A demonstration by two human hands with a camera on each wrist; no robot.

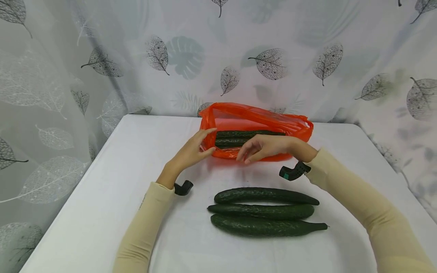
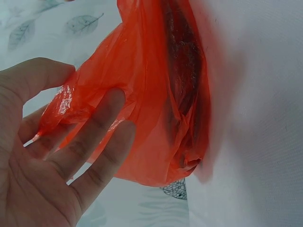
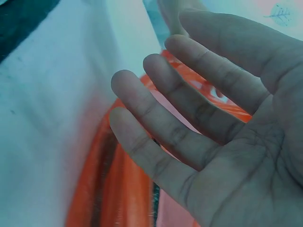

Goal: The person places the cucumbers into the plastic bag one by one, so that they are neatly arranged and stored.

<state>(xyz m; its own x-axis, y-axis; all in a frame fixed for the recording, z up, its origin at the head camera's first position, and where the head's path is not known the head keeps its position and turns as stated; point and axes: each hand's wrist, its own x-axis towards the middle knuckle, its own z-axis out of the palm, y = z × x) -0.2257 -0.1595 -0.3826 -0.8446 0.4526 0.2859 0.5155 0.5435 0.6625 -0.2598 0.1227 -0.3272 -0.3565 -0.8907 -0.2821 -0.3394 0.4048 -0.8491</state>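
Observation:
An orange-red plastic bag (image 1: 259, 113) lies on its side at the back of the table, its mouth facing me. Inside it are dark green cucumbers (image 1: 235, 138), partly covered by the bag. My left hand (image 1: 193, 150) is at the bag's left end, thumb and fingers spread apart. In the left wrist view its fingers (image 2: 97, 125) reach against the thin plastic, loosely extended. Over the bag's front edge hovers my right hand (image 1: 264, 148), fingers relaxed and holding nothing. Nearer to me, three cucumbers (image 1: 266, 212) lie side by side, roughly parallel.
A white table (image 1: 102, 204) carries everything. Behind and beside it hangs a leaf-patterned curtain (image 1: 191, 53). Each wrist wears a small black camera mount, such as the one (image 1: 293, 172) below my right wrist.

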